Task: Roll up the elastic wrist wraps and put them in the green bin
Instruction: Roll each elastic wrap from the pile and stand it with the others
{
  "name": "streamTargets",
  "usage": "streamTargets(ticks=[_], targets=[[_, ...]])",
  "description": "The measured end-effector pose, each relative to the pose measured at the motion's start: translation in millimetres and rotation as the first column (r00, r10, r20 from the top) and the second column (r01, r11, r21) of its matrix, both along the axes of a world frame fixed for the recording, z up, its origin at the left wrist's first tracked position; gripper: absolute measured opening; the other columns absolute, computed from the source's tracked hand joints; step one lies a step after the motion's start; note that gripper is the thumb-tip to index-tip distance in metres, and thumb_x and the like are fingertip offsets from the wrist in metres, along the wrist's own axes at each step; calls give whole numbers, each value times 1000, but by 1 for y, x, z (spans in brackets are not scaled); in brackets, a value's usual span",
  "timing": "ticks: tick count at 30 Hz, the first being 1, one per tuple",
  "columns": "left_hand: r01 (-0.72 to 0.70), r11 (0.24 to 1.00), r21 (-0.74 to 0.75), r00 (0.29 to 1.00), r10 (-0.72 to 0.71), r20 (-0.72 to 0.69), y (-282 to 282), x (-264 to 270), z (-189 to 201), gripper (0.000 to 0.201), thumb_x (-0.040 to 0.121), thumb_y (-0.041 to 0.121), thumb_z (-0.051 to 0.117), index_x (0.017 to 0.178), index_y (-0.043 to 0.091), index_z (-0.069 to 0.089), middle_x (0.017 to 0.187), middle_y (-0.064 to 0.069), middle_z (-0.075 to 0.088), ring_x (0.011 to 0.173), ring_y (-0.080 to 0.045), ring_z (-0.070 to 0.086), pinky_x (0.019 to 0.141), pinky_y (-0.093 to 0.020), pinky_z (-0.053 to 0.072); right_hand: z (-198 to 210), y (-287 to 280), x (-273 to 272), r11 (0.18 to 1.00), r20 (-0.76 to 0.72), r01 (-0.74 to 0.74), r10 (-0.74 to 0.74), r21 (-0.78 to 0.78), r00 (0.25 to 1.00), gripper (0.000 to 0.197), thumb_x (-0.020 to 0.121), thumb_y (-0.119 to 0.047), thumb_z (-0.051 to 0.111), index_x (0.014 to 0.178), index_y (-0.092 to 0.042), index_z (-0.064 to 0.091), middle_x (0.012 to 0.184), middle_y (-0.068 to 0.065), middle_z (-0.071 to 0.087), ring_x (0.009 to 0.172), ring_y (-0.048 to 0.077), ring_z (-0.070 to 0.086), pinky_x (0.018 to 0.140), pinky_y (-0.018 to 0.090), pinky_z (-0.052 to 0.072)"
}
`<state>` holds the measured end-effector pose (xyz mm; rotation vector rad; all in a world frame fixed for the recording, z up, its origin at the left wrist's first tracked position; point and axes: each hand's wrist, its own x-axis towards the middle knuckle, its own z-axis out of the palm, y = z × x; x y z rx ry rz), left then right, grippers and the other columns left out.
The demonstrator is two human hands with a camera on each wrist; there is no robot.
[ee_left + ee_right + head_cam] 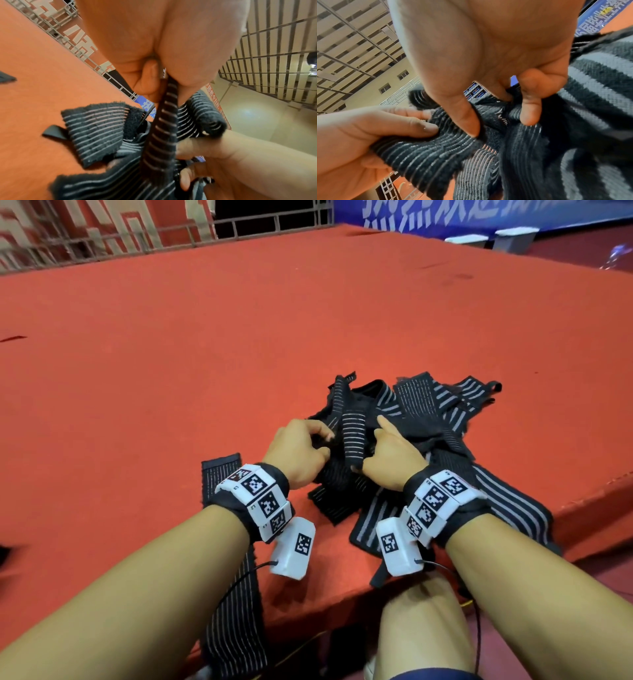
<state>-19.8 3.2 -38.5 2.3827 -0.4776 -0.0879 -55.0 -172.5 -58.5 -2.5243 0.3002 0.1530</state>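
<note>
A tangled heap of black wrist wraps with grey stripes [421,419] lies on the red mat near its front edge. My left hand [301,453] pinches one thin-striped wrap [354,436] [163,135] from the left. My right hand [390,457] grips the same wrap [436,151] from the right, thumb and fingers curled into the fabric, index finger pointing forward. In the left wrist view the wrap runs out taut between thumb and fingers. One long wrap [233,594] hangs over the mat's front edge under my left forearm. No green bin is in view.
The red mat [239,337] stretches far ahead and left. A metal railing [171,231] and a blue banner [479,213] bound the back. White blocks [513,236] sit at the far right. My knee [421,628] is below the mat's front edge.
</note>
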Motion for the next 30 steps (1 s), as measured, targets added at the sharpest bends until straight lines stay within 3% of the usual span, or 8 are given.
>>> streamTargets(ticks=[4, 7, 13, 16, 19, 23, 27, 30], targets=[[-113, 993, -21, 993, 113, 18, 16, -7, 8, 24, 86, 7, 62, 84, 30, 63, 81, 0, 68, 79, -23, 62, 68, -23, 41, 4, 5, 1, 995, 28, 92, -93, 40, 995, 47, 87, -31, 68, 121, -9, 44, 167, -11, -9, 110, 30, 61, 77, 37, 45], [-191, 980, -51, 981, 193, 25, 30, -10, 13, 25, 82, 4, 59, 78, 28, 66, 74, 1, 68, 80, -25, 64, 69, -25, 43, 8, 6, 0, 986, 27, 161, -162, 50, 986, 68, 88, -31, 68, 139, -2, 35, 167, -5, -12, 115, 33, 58, 78, 34, 40], [-336, 933, -128, 933, 348, 86, 56, -13, 25, 26, 79, 4, 56, 77, 25, 71, 74, 6, 66, 89, -28, 64, 81, -31, 52, 20, 13, -1, 938, 19, 346, -347, 27, 938, 71, 91, -31, 63, 143, 6, 32, 168, 1, -12, 113, 39, 58, 79, 34, 39], [-322, 928, -185, 934, 344, 99, 67, -13, 28, 24, 80, 4, 58, 76, 25, 70, 75, 12, 66, 87, -24, 64, 81, -32, 54, 29, 19, -4, 953, 16, 303, -302, -10, 953, 25, 92, -27, 58, 101, -4, 62, 169, 7, -5, 111, 33, 60, 68, 30, 37], [-273, 927, -259, 948, 304, 90, 74, -16, 28, 23, 77, 8, 58, 73, 29, 68, 73, 12, 67, 79, -20, 65, 75, -37, 58, 33, 32, -6, 957, 83, 287, -283, -36, 955, 23, 89, -26, 61, 72, -11, 58, 168, 11, 10, 101, 36, 62, 66, 31, 34], [-163, 924, -347, 975, 205, 90, 83, -23, 30, 28, 68, 15, 57, 73, 39, 70, 75, 12, 71, 70, -17, 64, 71, -41, 61, 40, 60, -9, 965, 307, 243, -262, 100, 915, 41, 89, -52, 62, 108, -16, 67, 139, 11, 47, 103, 34, 62, 84, 36, 45], [-36, 924, -381, 989, 88, 118, 96, -33, 36, 38, 65, 4, 53, 72, 36, 73, 75, 0, 73, 65, -27, 65, 60, -36, 58, 50, 85, -5, 919, 309, 11, -144, 394, 940, 88, 78, -77, 51, 94, 8, 68, 94, 26, 71, 86, 36, 71, 84, 39, 54], [6, 906, -423, 990, 54, 128, 108, -40, 42, 38, 65, 4, 51, 63, 35, 72, 69, -9, 68, 58, -21, 53, 56, -30, 41, 56, 100, -5, 783, 307, -102, -118, 614, 945, 50, 89, -48, 70, 83, 2, 71, 85, 20, 72, 76, 23, 67, 68, 32, 52]])
